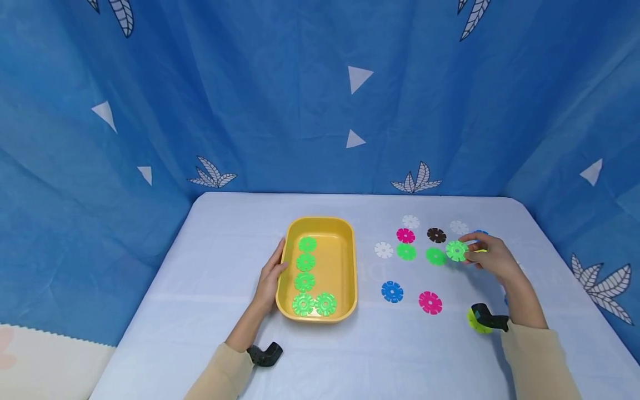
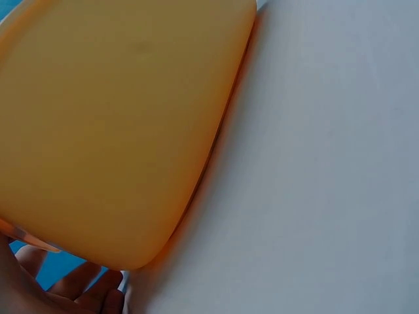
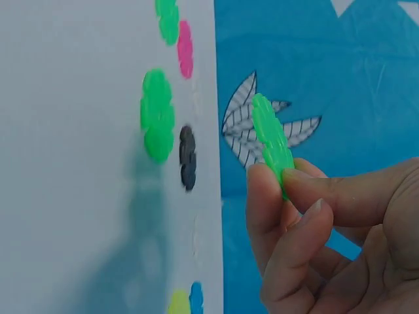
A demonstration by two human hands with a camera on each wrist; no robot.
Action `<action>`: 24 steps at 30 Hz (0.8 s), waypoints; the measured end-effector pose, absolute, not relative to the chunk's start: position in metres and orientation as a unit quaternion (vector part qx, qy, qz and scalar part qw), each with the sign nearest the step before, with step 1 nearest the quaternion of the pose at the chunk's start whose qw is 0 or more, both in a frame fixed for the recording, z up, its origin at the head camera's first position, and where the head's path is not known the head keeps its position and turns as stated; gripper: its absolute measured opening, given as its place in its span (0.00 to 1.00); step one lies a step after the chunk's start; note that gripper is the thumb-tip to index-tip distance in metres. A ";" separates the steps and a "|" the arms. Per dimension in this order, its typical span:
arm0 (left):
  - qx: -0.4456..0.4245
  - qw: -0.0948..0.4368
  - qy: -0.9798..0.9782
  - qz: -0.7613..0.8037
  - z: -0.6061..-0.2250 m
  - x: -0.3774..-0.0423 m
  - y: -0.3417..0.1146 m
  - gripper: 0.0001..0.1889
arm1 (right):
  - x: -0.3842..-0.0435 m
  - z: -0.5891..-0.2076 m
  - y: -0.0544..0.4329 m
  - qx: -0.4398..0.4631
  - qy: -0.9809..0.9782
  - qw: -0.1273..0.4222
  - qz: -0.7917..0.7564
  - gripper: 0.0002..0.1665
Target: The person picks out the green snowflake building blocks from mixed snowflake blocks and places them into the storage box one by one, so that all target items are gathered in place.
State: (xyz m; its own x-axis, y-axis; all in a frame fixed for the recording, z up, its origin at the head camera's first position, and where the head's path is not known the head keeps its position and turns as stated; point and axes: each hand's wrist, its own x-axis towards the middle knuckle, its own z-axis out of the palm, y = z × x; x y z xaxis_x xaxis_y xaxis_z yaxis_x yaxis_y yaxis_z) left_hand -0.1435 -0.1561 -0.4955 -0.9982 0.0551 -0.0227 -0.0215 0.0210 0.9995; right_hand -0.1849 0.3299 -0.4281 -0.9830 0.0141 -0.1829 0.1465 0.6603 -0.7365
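A yellow plastic tray [image 1: 348, 266] stands on the table with several green snowflake-shaped discs [image 1: 304, 282] lying inside, in a column on its left half plus one at the lower right. My left hand [image 1: 269, 278] grips the tray's left rim; in the left wrist view the tray's outer wall [image 2: 118, 131] fills much of the picture, and some fingers [image 2: 98, 288] show under its end. Thumb and fingers of my right hand [image 1: 492, 258] pinch a bright green snowflake disc [image 1: 456, 250] above the table. That disc [image 3: 272, 137] appears nearly edge-on in the right wrist view.
On the table's right side lie two loose green discs [image 1: 435, 256], a dark brown disc [image 1: 436, 235], pink discs [image 1: 430, 303], white discs [image 1: 384, 250] and blue discs [image 1: 392, 291]. A yellow-green disc [image 1: 479, 322] is partly hidden by the right wrist camera. Blue curtains [image 1: 320, 111] surround the table.
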 end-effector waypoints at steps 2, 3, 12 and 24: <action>0.013 0.028 0.713 0.701 -0.496 -0.143 -0.155 0.30 | -0.184 -0.424 0.322 0.027 0.905 0.083 -0.417 0.23; 0.014 0.028 0.713 0.701 -0.496 -0.143 -0.155 0.30 | -0.184 -0.422 0.318 0.019 0.902 0.085 -0.422 0.23; 0.017 0.029 0.710 0.703 -0.495 -0.143 -0.154 0.30 | -0.189 -0.410 0.270 -0.052 0.869 0.128 -0.474 0.21; 0.017 0.026 0.713 0.700 -0.494 -0.143 -0.155 0.30 | -0.213 -0.402 0.190 -0.140 0.854 0.159 -0.476 0.18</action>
